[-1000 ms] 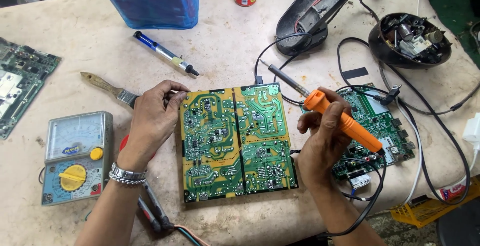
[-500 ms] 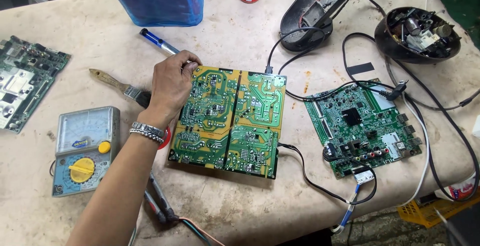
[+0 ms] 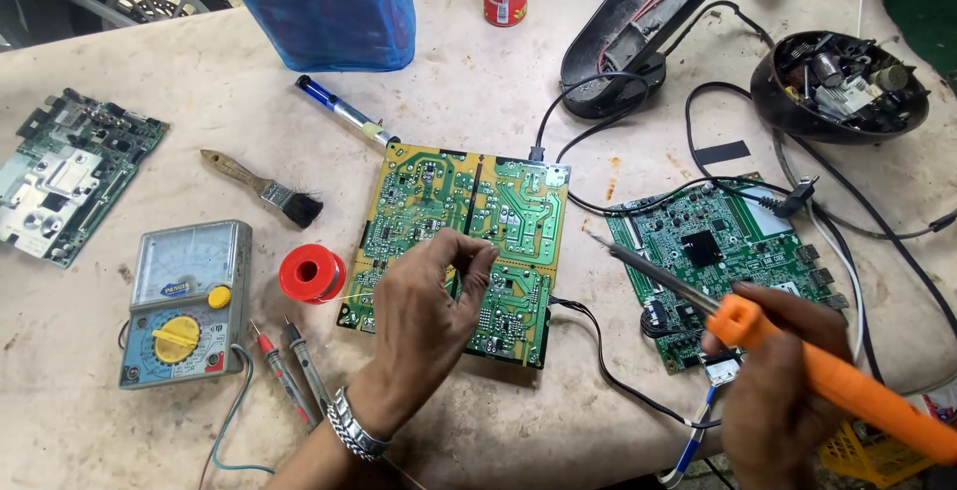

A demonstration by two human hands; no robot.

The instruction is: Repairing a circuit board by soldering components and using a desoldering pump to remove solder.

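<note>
Mid-bench, toward the front edge: yellow-green circuit board point(image 3: 461, 251) is lying flat; left hand point(image 3: 429, 306) is hovering over it, fingertips pinching thin solder wire from the red spool point(image 3: 311, 274); right hand point(image 3: 773, 390) is gripping an orange soldering iron point(image 3: 797, 360), tip raised beside the board.

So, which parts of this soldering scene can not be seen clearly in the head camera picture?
- Solder wire at the left hand: too thin to follow from the red spool into the fingers.
- Part of the yellow-green circuit board: covered by that hand.
- Orange soldering iron in the right hand: its rear end is cut off by the right edge.
- Blue bag: its top is cut off by the upper edge.
</note>
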